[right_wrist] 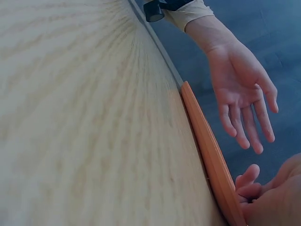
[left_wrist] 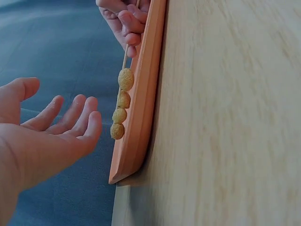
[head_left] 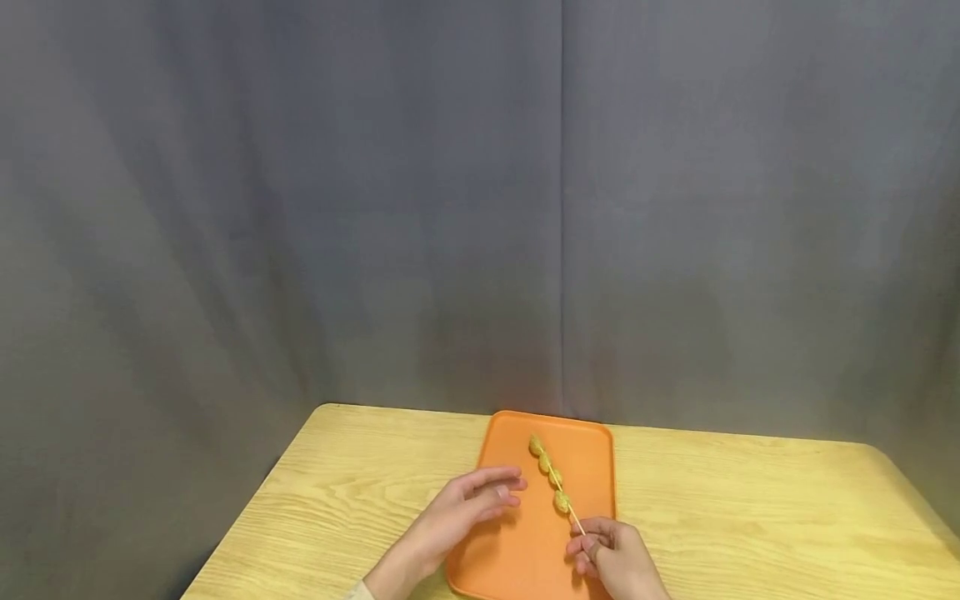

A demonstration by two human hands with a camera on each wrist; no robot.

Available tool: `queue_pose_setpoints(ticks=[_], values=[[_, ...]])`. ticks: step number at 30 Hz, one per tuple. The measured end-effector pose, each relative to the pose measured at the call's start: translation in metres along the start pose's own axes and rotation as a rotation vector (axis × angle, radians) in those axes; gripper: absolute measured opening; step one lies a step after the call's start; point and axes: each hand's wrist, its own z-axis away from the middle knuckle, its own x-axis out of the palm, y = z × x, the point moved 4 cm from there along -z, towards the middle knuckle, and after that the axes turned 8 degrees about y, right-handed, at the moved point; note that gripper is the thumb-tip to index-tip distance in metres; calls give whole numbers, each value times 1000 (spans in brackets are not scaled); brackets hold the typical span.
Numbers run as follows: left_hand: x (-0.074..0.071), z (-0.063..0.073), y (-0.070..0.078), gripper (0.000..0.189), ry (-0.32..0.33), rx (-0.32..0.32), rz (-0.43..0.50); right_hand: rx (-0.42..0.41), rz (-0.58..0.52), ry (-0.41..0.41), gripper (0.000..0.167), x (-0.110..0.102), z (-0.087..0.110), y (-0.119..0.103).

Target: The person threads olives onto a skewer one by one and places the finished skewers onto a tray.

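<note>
A skewer [head_left: 576, 518] with several round, yellow-brown balls [head_left: 554, 477] threaded on it slants over an orange tray [head_left: 517, 554]. My right hand [head_left: 611, 554] pinches the bare end of its stick between thumb and fingers, at the tray's right side. In the left wrist view the balls [left_wrist: 125, 80] hang close to the tray's rim; whether they touch the tray I cannot tell. My left hand [head_left: 472, 512] hovers over the tray's left side, fingers loosely extended, holding nothing. The right wrist view shows its open palm [right_wrist: 240, 80]; the skewer is hidden there.
The tray lies on a light wood-grain table [head_left: 750, 517], reaching toward its far edge. Behind the table hangs a grey curtain [head_left: 480, 208]. A dark device [right_wrist: 154, 10] sits by the left sleeve [right_wrist: 190, 14].
</note>
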Motion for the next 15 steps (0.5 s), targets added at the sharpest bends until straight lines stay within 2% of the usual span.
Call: queue_pose_setpoints(ticks=[7,11,15], values=[[-5,-6,9,46,7,20,-57,-51,50,-3,41,1,-3,-1],[-15,-8,18,42,38,48,-119,-93,218,47,44,1,1,-13],[-29,-6,26,45,126,89,-206,-159,419,74,50,-8,11,-33]])
